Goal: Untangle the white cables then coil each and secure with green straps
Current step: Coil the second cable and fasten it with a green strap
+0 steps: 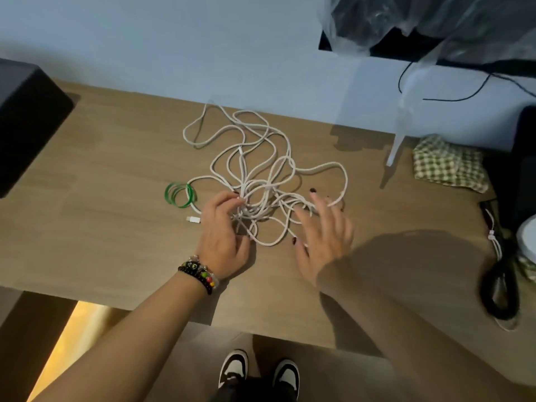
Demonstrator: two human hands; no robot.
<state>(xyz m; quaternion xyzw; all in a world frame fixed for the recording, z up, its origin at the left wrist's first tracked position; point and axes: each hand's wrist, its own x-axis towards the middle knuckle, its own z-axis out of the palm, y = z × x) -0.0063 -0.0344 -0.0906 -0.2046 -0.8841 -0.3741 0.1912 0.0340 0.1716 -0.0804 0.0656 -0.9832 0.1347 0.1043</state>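
A tangle of white cables (255,158) lies in loose loops in the middle of the wooden table (101,158). A white plug end (193,219) sticks out at its lower left. Several green straps (180,194) lie in a small bunch just left of the tangle. My left hand (223,239) is at the dense knot at the near side, fingers curled into the strands and pinching them. My right hand (322,236) has spread, straight fingers resting on the strands at the tangle's right side.
A black box (26,123) stands at the table's left end. A checked green cloth (446,165) lies at the right, with a coiled black cable (500,288) near the right edge. Plastic-wrapped dark equipment (435,27) hangs over the back right.
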